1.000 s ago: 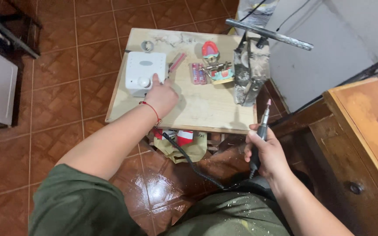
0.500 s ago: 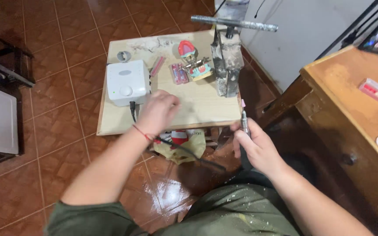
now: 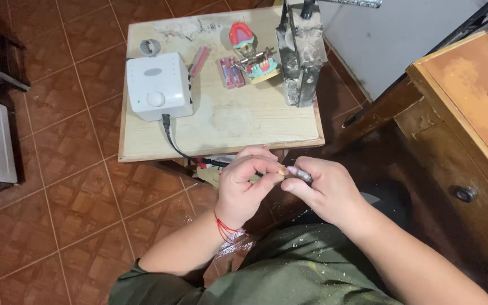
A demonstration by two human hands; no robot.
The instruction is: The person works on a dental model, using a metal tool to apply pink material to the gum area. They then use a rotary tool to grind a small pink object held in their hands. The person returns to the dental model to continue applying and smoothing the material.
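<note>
Head view: left hand (image 3: 247,183) and right hand (image 3: 323,192) touch at frame centre, both pinching a small metal tool (image 3: 299,174) (partly hidden). Above, a wooden table (image 3: 238,121) holds a white box (image 3: 158,86).

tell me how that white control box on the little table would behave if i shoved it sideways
The white control box looks squat and flat-based, so it would probably slide rather than tip. Its black cable runs off the wooden table edge and may tug or drag. The smooth tabletop likely gives little grip.
</note>
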